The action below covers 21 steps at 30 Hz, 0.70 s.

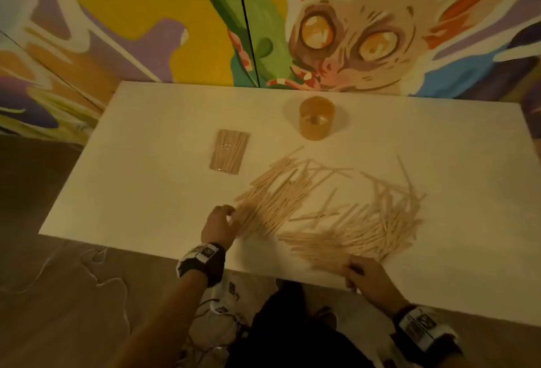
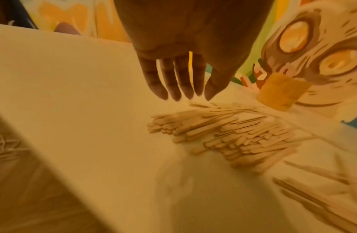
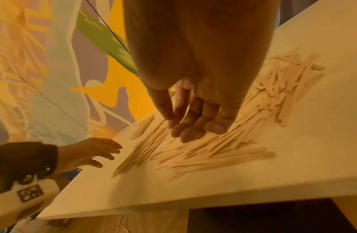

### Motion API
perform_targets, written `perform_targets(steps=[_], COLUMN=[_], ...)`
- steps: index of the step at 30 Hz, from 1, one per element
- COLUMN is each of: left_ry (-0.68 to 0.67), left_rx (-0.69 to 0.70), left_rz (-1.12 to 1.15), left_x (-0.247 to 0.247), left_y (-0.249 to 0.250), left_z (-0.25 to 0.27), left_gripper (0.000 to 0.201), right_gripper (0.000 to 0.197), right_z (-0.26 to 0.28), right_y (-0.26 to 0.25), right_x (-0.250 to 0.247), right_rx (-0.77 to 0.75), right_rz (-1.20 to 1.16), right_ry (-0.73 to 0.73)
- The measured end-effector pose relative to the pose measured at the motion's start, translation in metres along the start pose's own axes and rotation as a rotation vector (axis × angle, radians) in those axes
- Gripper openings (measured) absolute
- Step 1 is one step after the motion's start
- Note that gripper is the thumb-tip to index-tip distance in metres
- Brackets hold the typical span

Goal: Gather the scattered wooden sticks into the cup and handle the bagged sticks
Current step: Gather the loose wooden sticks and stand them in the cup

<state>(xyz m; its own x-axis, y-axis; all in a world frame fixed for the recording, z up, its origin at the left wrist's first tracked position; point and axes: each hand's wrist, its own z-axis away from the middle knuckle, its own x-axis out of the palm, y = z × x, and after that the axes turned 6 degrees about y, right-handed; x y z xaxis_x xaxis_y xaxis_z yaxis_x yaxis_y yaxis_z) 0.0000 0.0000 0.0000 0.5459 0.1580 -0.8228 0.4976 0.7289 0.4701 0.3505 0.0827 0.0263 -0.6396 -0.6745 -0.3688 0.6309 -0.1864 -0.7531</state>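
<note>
Your forearms are bare, with no sleeves. Each wrist carries a black strap [image 1: 202,262] holding a white camera block printed with black square markers [image 3: 29,194]; the right wrist's unit [image 1: 421,328] looks the same. Thin cables [image 1: 222,313] trail below the left one. You wear dark trousers [image 1: 292,332].

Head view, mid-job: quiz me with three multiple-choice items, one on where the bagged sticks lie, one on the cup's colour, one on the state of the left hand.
1. Where does the bag of sticks lie?
A. left of the cup
B. inside the cup
C. under the right hand

2. What colour is the cup?
A. blue
B. translucent amber
C. black

3. What is the left hand doing?
A. gripping the cup
B. lifting the bag
C. fingers extended at the edge of the loose sticks, holding nothing

Key: 1 A, the bag lies flat on the table left of the cup; 2 B, the cup looks see-through amber; 3 C, the left wrist view shows straight fingers holding nothing.
</note>
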Motion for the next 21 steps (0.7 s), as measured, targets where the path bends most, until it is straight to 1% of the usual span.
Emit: perform_targets(steps=[2,3,5,6,7,10,11,13,16,19,21], left_ry=[-0.036,-0.084,-0.173,-0.190,-0.192,-0.166,-0.167,-0.190,-0.213,-0.232,-0.235], left_rx=[-0.028,-0.045,-0.009,0.030,0.050,0.109,0.113,0.140,0.121,0.128,0.156], left_rz=[-0.128,-0.190,-0.297,-0.330,-0.336,-0.301,-0.268,-0.219,-0.149,-0.118,-0.104], left_x=[0.000,0.002,0.009,0.014,0.017,0.021,0.019,0.020,0.021,0.019,0.017], left_y=[0.004,0.008,0.016,0.017,0.019,0.018,0.021,0.022,0.015,0.008,0.004], left_z=[-0.020,-0.029,-0.038,-0.040,-0.040,-0.043,-0.043,-0.045,-0.049,-0.052,-0.052], left_gripper=[0.048,0.057,0.069,0.069,0.065,0.043,0.040,0.038,0.035,0.033,0.032], right_gripper=[0.028,0.027,0.025,0.024,0.024,0.022,0.022,0.022,0.021,0.021,0.020], right_z=[-0.013,-0.019,-0.031,-0.038,-0.044,-0.060,-0.065,-0.074,-0.085,-0.092,-0.096], right_y=[-0.007,-0.012,-0.023,-0.028,-0.033,-0.050,-0.055,-0.064,-0.070,-0.074,-0.077], right_x=[0.002,0.003,0.005,0.006,0.008,0.014,0.017,0.021,0.027,0.029,0.029], right_rx=[0.051,0.069,0.069,0.070,0.071,0.079,0.078,0.078,0.084,0.080,0.074], right_rz=[0.008,0.019,0.052,0.068,0.084,0.137,0.143,0.152,0.151,0.124,0.119], right_ry=[0.009,0.017,0.007,0.001,-0.002,-0.003,-0.005,-0.017,-0.047,-0.050,-0.050])
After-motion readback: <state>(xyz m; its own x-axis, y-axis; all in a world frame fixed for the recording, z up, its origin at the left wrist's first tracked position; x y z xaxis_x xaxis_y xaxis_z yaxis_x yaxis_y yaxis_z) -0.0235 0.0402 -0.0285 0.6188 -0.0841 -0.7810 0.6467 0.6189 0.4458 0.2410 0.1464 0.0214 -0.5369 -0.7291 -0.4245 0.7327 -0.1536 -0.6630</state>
